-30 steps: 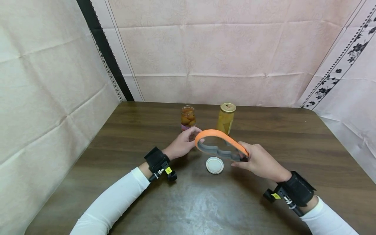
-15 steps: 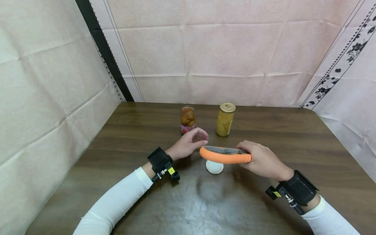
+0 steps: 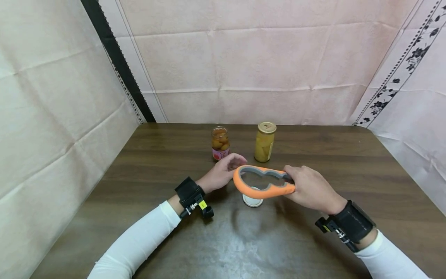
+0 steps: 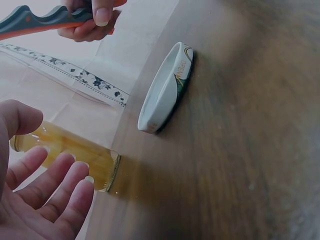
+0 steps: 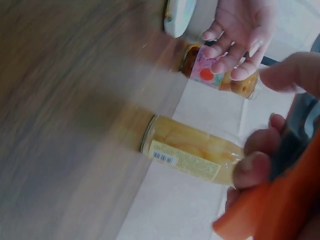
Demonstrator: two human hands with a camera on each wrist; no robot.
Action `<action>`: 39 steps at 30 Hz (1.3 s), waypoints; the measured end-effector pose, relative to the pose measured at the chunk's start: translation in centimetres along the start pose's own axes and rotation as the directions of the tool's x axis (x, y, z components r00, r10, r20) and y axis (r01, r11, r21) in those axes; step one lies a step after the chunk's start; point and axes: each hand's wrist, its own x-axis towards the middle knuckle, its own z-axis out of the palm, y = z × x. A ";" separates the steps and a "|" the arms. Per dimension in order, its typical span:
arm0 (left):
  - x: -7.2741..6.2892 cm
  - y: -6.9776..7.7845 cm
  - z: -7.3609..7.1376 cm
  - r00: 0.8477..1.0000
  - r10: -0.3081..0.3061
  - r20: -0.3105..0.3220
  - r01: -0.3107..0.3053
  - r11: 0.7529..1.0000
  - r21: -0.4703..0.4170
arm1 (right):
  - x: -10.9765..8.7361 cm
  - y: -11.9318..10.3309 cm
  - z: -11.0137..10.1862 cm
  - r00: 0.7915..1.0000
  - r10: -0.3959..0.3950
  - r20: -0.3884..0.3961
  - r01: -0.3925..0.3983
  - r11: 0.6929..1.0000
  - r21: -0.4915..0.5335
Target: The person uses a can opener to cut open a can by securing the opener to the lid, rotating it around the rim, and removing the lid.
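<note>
My right hand (image 3: pixel 311 190) grips one end of an orange jar opener (image 3: pixel 278 190) with a scalloped grey inner lining, held above the table. Its looped openings face me in the head view. My left hand (image 3: pixel 220 173) is by the opener's other end, and the left wrist view shows its fingers (image 4: pixel 75 205) loosely bent around nothing. Below the opener lies a white jar lid (image 3: pixel 252 202), partly hidden by it. Behind my left hand stands a lidless glass jar (image 3: pixel 220 143) of brownish fruit with a pink label.
A taller jar (image 3: pixel 265 144) of yellow fruit, with a gold lid, stands upright to the right of the lidless one. Both are toward the back of the brown wooden table (image 3: pixel 167 155). Pale cloth (image 3: pixel 265 62) hangs behind the table and at its sides.
The jar opener has tilted in my right hand, its orange edge turning past level until the openings face me. My left hand has come off its far end.
</note>
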 end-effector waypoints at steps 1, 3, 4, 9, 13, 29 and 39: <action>0.1 0.0 0.0 1.000 -0.007 -0.002 0.007 1.000 -0.004 | 0.0 0.0 0.0 1.000 -0.003 -0.009 0.002 1.000 -0.024; 0.4 -0.1 0.1 1.000 -0.019 -0.002 0.019 1.000 -0.014 | 0.0 0.0 -0.1 1.000 -0.007 -0.026 0.005 0.998 -0.066; 0.6 -0.1 0.2 1.000 -0.020 0.001 0.020 1.000 -0.020 | -0.1 0.0 -0.1 0.999 -0.005 -0.032 0.003 0.997 -0.079; 1.9 -0.2 0.7 0.999 -0.033 -0.005 0.032 0.998 -0.058 | -0.2 0.3 -0.4 0.999 -0.008 -0.053 0.002 0.994 -0.108; 3.3 -0.3 1.3 0.997 -0.064 -0.050 0.062 0.997 -0.047 | -0.2 0.6 -0.5 0.998 -0.021 -0.058 0.014 0.991 -0.133; 8.1 -0.3 2.6 0.985 -0.129 -0.114 0.126 0.992 -0.033 | 0.0 1.9 -0.6 1.000 -0.016 -0.008 0.014 0.985 -0.172; 10.5 -0.1 3.7 0.980 -0.145 -0.136 0.140 0.989 -0.045 | 0.0 2.4 -0.7 1.000 -0.021 0.018 0.024 0.981 -0.190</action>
